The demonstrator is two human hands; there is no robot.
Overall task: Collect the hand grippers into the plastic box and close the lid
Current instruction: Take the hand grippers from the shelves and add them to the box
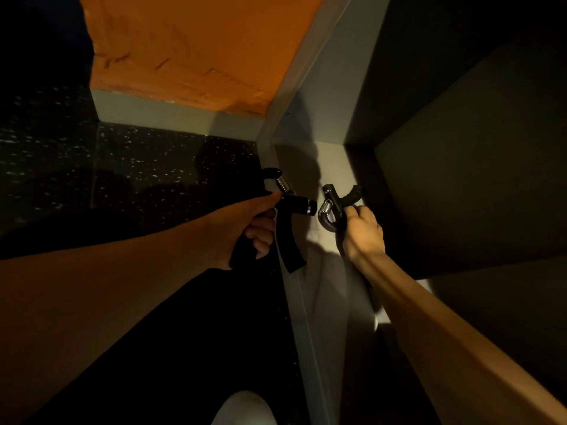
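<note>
My left hand [245, 231] is closed around one handle of a black hand gripper [288, 237] with a metal spring at its top; its second handle hangs free below my fingers. My right hand [362, 231] holds a second black hand gripper [336, 204], also with a steel spring, just to the right. Both grippers are held in the air in front of a grey shelf unit. No plastic box is in view. The scene is dim.
A grey shelf unit [322, 124] with dark compartments fills the right side. Its front edge [294, 289] runs down between my hands. An orange wall [196, 50] is above, and a dark speckled floor [122, 167] lies to the left. My white shoe [245, 409] shows at the bottom.
</note>
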